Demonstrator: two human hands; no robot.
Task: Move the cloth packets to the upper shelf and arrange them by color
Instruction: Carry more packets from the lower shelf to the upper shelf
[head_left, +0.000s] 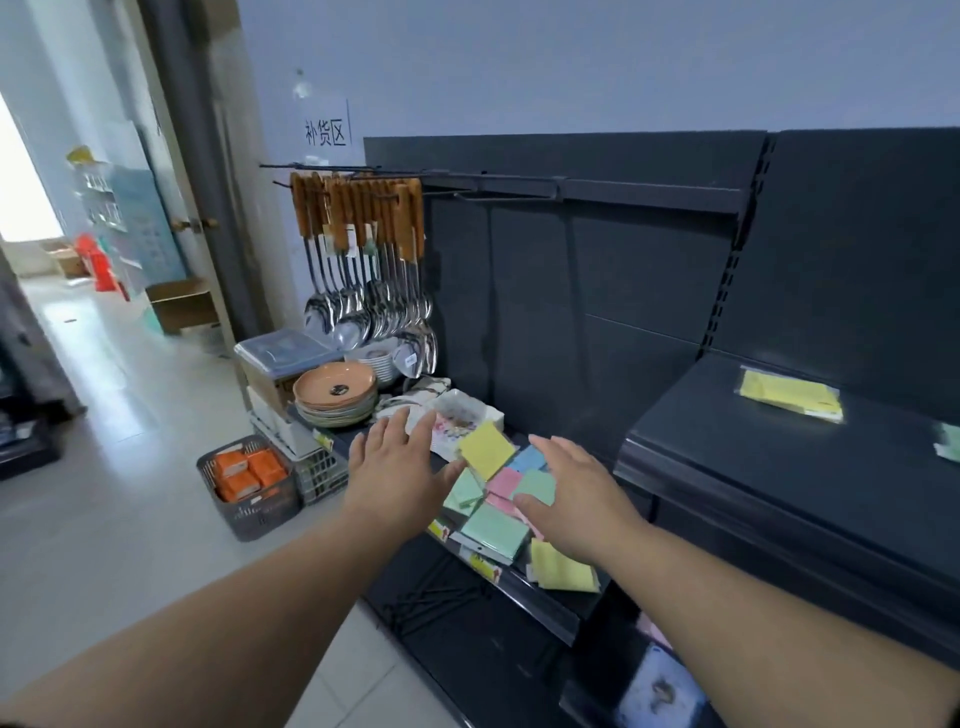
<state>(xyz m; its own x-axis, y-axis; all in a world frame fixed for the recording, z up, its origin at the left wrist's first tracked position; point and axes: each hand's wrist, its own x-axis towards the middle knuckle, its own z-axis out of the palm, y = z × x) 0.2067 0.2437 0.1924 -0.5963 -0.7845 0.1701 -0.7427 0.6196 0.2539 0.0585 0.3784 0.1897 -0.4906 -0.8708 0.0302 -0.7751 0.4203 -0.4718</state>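
Left grip (395, 457) and right grip (576, 499), fingers spread and holding nothing, hover over a loose heap of cloth packets (493, 530) in yellow, green, pink and blue on the lower shelf (550, 613), near centre. One yellow packet (792, 397) lies on the upper shelf (727, 441), to the right. The packets look light, flat and soft inside slick film, so pinching an edge or corner is probably the best hold.
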